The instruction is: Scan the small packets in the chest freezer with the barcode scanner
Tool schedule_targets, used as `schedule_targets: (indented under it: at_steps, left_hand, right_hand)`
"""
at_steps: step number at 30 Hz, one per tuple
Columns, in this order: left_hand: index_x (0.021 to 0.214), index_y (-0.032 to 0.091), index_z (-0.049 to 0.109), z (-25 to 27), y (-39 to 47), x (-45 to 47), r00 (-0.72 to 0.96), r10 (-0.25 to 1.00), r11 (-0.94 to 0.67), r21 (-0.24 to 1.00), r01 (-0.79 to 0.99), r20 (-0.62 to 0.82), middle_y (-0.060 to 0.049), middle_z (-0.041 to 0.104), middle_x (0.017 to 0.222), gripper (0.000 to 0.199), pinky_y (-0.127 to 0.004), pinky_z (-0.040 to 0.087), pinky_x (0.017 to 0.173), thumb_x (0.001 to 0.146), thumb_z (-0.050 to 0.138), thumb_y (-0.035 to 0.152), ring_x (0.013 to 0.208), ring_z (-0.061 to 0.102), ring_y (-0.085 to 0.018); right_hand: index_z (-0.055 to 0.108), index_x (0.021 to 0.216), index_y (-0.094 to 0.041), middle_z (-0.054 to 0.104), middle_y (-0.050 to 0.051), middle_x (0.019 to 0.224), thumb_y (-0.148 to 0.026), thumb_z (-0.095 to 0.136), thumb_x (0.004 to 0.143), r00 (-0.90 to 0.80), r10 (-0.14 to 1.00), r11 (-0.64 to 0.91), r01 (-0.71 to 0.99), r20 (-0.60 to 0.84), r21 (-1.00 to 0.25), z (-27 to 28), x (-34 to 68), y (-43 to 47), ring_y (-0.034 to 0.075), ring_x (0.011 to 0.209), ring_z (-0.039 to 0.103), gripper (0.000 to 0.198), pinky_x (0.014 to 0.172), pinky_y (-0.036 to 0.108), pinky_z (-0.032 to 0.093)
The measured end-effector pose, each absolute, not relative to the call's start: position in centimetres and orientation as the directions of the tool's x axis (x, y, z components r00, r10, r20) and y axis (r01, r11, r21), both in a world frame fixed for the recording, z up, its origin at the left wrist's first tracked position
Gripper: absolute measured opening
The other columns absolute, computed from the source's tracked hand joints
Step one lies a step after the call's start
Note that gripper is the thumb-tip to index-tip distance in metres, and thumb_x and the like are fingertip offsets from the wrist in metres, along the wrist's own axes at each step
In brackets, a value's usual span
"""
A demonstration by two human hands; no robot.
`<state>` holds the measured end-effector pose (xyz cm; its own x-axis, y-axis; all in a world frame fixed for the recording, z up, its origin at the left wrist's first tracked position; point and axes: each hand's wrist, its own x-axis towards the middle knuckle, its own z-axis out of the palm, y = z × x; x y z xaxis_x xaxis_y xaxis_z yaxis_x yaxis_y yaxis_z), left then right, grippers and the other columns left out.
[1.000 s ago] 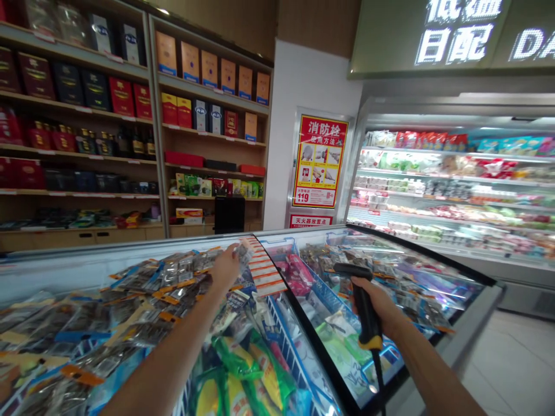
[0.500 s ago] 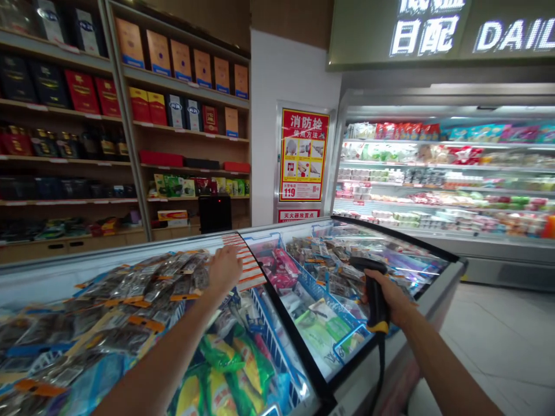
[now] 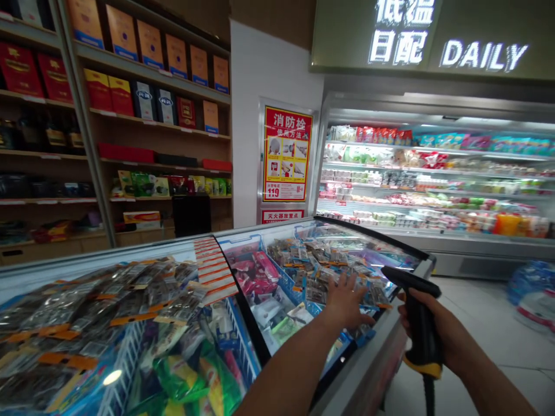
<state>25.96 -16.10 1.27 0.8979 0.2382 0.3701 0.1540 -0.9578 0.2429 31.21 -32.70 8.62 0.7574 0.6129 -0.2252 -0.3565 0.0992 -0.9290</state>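
My left hand point(image 3: 347, 303) reaches over the right part of the chest freezer point(image 3: 368, 370), its fingers spread above a pile of small snack packets point(image 3: 316, 289). Whether the fingertips touch the packets, I cannot tell. Held in my right hand point(image 3: 448, 329) is a black and yellow barcode scanner point(image 3: 418, 320), raised beyond the freezer's right edge with its cord hanging down. A sheet of orange-striped labels point(image 3: 214, 268) lies near the frame between the two halves. Left of it, more clear packets with orange strips point(image 3: 99, 300) are heaped up.
Green and yellow bags point(image 3: 182, 375) sit inside the left half, and pink packets point(image 3: 264, 274) in the right. Shelves of boxes point(image 3: 151, 52) stand behind. A lit refrigerated display point(image 3: 433, 173) spans the back right; blue bottled water packs point(image 3: 531, 280) rest on the floor.
My left hand has moved right, from the striped label sheet to the packets in the right half. The scanner in my right hand has shifted right and down, and the view has turned right.
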Motion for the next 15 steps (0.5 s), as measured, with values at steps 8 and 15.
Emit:
schedule_targets:
  at_steps: [8,15]
  left_hand:
    - [0.124,0.033,0.040,0.6,-10.4,26.2,0.931,0.335,-0.935,0.170,0.311,0.145,-0.006,0.026,0.139,0.070,-0.064,-0.004,0.092,0.065,0.033,0.071,0.127,0.008,-0.036]
    - [0.119,0.035,0.044,2.1,-5.6,18.4,0.890,0.358,-0.934,0.118,0.338,0.281,-0.001,0.032,0.136,0.046,-0.056,0.006,0.099,0.077,0.038,0.052,0.126,0.019,-0.027]
  right_hand:
    - [0.054,0.080,-0.016,0.057,0.000,0.050,-0.028,0.059,0.068,0.748,0.625,0.100,-0.362,-0.225,-0.927,9.2,32.1,-33.8,0.011,0.039,0.050,0.018,0.037,0.020,0.041]
    - [0.055,0.071,-0.015,0.059,0.000,0.050,-0.031,0.062,0.067,0.693,0.696,0.081,-0.333,-0.186,-0.939,9.6,30.4,-32.1,0.011,0.040,0.051,0.018,0.037,0.020,0.040]
